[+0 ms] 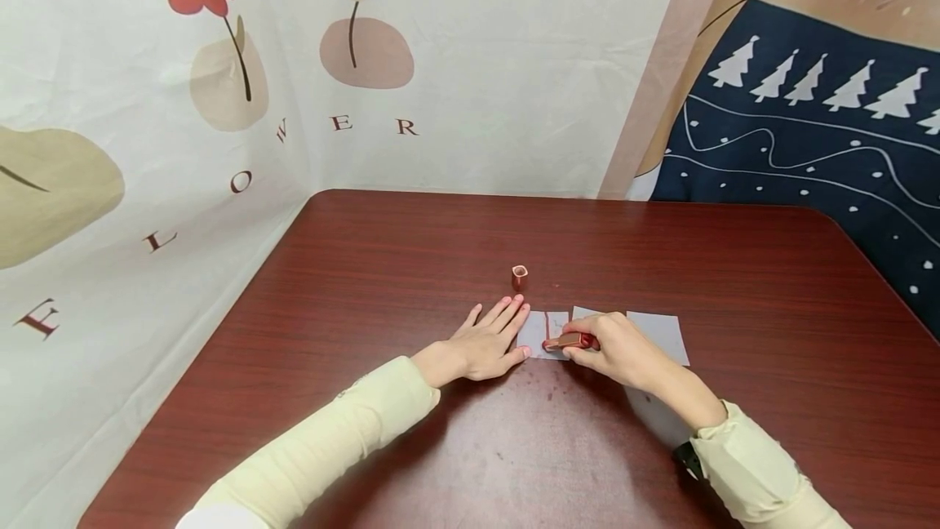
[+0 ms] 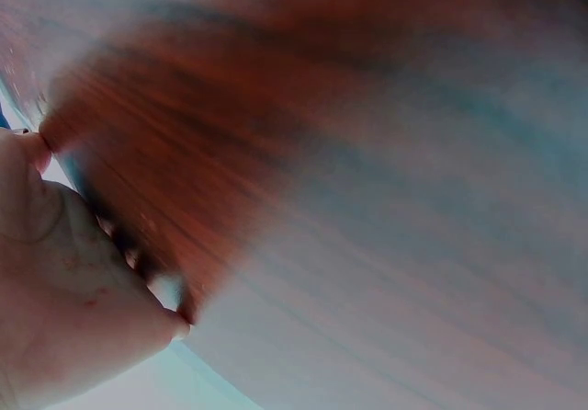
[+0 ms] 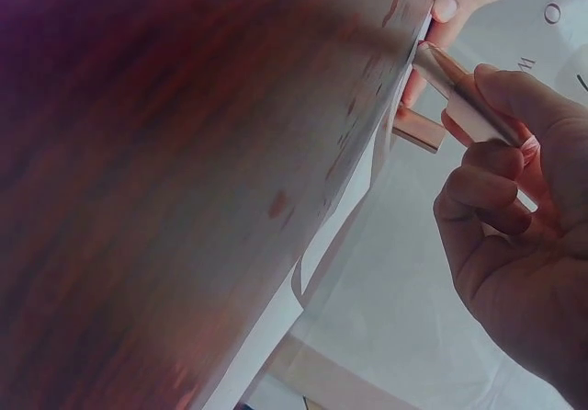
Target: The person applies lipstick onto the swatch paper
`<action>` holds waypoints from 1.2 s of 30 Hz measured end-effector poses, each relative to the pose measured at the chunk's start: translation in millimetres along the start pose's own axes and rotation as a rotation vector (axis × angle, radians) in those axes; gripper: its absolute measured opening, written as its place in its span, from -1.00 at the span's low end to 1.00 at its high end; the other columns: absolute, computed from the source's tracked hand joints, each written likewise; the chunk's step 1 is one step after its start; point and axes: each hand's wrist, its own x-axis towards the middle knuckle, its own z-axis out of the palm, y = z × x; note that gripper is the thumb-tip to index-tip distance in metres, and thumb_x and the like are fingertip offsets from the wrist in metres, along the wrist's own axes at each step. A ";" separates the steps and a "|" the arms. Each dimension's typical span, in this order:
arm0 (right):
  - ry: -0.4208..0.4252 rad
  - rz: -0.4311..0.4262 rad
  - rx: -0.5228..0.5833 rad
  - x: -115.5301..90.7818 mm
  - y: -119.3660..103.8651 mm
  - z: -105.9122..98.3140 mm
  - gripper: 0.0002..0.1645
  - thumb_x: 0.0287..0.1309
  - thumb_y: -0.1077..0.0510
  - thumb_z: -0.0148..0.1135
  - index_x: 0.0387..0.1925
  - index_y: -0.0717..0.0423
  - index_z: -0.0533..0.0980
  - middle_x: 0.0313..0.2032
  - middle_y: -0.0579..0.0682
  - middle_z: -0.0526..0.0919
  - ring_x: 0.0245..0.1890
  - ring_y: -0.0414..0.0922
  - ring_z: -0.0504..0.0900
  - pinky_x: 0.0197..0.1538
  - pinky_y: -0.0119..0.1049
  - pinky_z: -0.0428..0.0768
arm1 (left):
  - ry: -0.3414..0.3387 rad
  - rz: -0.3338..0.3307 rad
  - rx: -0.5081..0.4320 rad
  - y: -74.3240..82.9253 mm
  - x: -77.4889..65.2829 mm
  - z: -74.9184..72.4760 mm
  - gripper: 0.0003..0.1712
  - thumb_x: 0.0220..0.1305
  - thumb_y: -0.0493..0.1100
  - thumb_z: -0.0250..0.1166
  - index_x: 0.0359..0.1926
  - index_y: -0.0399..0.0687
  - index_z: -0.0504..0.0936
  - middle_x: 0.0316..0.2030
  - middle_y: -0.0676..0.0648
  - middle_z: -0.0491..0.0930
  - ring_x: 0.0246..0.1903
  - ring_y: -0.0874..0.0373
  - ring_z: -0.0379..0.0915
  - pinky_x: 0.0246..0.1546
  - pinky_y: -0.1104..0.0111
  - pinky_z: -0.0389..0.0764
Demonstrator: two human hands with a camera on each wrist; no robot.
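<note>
Cloth backdrop (image 1: 477, 145): white fabric printed with flowers and dark red letters.
Bench (image 1: 771, 284): dark red-brown, wood-grained top.
Right hand (image 1: 620, 349): its grip is closed, thumb and fingers pinching a rose-gold tube with a red tip, apparently lipstick (image 1: 567, 340).
Left hand (image 1: 485, 347): its grip is spread flat, holding nothing, thumb at the edge of a small white paper sheet (image 1: 532, 335); the blurred left wrist view hides how firmly it presses.
Lipstick's place: tilted over that sheet, between the hands.
Hollow rose-gold cap (image 1: 520, 278): upright, just beyond the left fingertips.
Red stroke (image 1: 547, 323): drawing it seems the step in hand; next calls for light, even pressure and a steadied sheet.
</note>
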 end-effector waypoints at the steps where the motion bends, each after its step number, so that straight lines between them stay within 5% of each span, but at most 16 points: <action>1: -0.002 -0.001 0.004 -0.2 -0.2 -0.2 -0.78 0.00 0.22 0.37 -0.25 0.18 0.63 -0.54 -0.22 0.54 -0.64 -0.37 0.28 -0.61 -0.45 0.32 | -0.001 -0.001 0.001 0.0 0.0 0.0 -0.22 0.41 0.24 -0.25 0.47 0.01 -0.25 0.45 0.04 -0.35 0.40 0.18 -0.47 0.31 0.06 -0.27; 36: -0.004 -0.010 -0.034 -3.1 -2.9 -0.5 -0.84 0.02 0.21 0.35 -0.30 0.14 0.64 -0.62 -0.29 0.43 -0.65 -0.38 0.26 -0.61 -0.47 0.30 | 0.009 0.007 -0.005 -3.1 4.6 6.3 -0.22 0.41 0.25 -0.27 0.47 0.02 -0.26 0.45 0.03 -0.37 0.39 0.19 -0.52 0.31 0.06 -0.30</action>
